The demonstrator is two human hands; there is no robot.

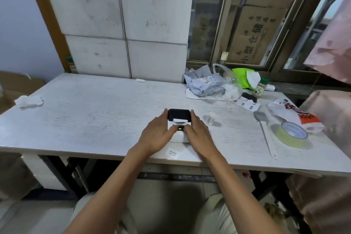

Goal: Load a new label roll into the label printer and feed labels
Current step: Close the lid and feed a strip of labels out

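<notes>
On the worn white tabletop (95, 112), both hands (157, 135) (197, 133) clasp the printer (179, 119) at centre frame; steady it, press its lit button (180, 129) gently.

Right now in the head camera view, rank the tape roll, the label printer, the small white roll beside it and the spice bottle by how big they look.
1. tape roll
2. label printer, partly covered by both hands, so close to the tape
3. spice bottle, farther back, and small white roll: too alike to rank
</notes>
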